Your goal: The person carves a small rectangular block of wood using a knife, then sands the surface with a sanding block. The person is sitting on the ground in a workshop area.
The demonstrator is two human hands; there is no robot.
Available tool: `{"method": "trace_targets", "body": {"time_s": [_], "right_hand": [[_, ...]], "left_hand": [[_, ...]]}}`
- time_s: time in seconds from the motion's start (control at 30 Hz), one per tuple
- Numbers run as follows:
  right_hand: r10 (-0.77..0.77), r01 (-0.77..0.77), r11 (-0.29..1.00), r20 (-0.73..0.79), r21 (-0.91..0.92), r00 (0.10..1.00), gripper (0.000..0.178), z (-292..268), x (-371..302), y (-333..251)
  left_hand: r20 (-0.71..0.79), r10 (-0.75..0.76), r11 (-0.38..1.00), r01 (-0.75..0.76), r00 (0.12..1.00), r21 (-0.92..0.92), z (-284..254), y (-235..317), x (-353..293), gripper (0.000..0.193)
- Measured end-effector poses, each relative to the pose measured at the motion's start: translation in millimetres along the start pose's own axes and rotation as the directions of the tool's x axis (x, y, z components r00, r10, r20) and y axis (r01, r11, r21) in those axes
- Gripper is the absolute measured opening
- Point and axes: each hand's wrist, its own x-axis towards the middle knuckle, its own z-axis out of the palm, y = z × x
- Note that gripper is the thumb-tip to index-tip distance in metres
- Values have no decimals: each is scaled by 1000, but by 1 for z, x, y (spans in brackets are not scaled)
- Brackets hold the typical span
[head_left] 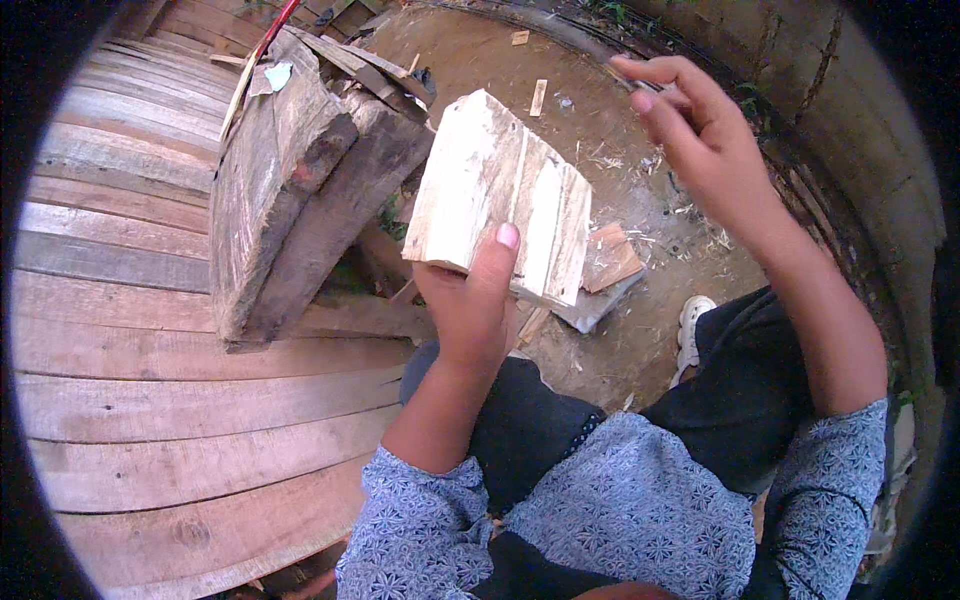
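Out in front of me, my left hand [470, 300] grips a pale, squarish wood block [480, 180] by its lower edge. The thumb lies flat on the block's streaked face and the other fingers are hidden behind it. Grooves or cracks run lengthwise along that face. My right hand [705, 140] is raised at the upper right, apart from the block. Its thumb and forefinger pinch a thin, dark item [630, 78], blurred toward the upper left, whose kind I cannot make out.
Planks form a wooden platform [150, 390] on the left. Thick weathered timbers [290, 200] stand at its edge. Reddish wood [612, 257] lies on a grey slab by my feet, among shavings on the dirt floor [450, 50]. A wall [850, 130] rises at right.
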Motion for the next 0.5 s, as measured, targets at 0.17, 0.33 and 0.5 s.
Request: {"method": "trace_targets", "body": {"time_s": [0.17, 0.33, 0.5], "right_hand": [[-50, 46, 998, 160, 31, 986, 24, 25, -27, -50], [-170, 170, 985, 262, 22, 950, 28, 34, -30, -72], [-52, 75, 995, 295, -69, 954, 25, 35, -29, -63]], "left_hand": [[51, -39, 995, 43, 998, -85, 5, -2, 0, 55], [-11, -12, 985, 14, 1000, 174, 1, -3, -4, 44], [3, 92, 967, -90, 996, 237, -4, -8, -5, 42]]}}
